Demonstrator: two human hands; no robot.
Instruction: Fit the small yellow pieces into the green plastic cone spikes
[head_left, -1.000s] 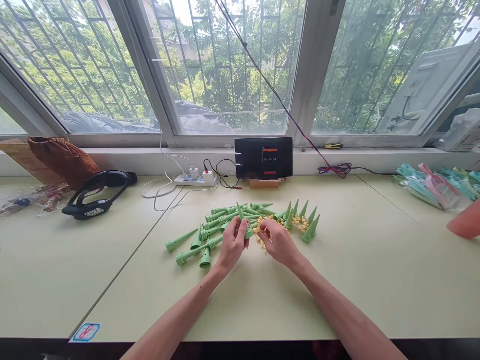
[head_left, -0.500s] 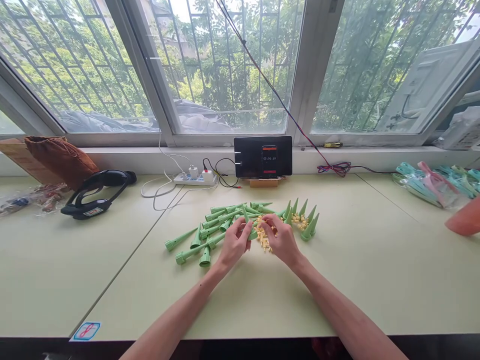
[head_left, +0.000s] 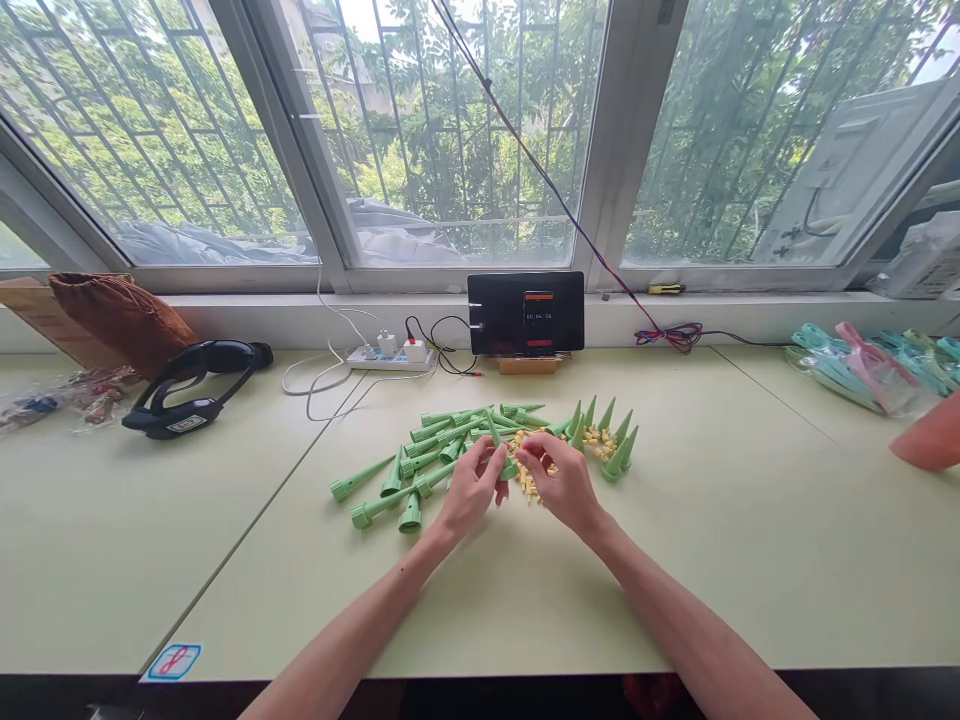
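My left hand (head_left: 472,482) is closed around a green plastic watering spike (head_left: 495,432), its pointed end up and tilted slightly left. Just right of it, my right hand (head_left: 559,475) has thumb and forefinger pinched together close to the spike. Whatever sits in that pinch is too small to make out. Small yellow plastic pieces (head_left: 529,486) lie in a pile under and between the hands. To the left, many green spikes (head_left: 367,512) lie loosely heaped, a few standing on their wide ends. Several more green spikes (head_left: 619,458) stand upright at right, with yellow pieces (head_left: 598,438) among them.
A dark tablet (head_left: 495,315) showing a timer stands behind the heap. A power strip (head_left: 390,357) with white cables lies at back left. Black headgear (head_left: 187,415) and a brown bag (head_left: 124,315) are at far left. Bagged teal and pink items (head_left: 862,365) lie at far right.
The spike in my left hand has shifted very slightly to the right. My right hand's pinched fingers stay beside it, almost unmoved.
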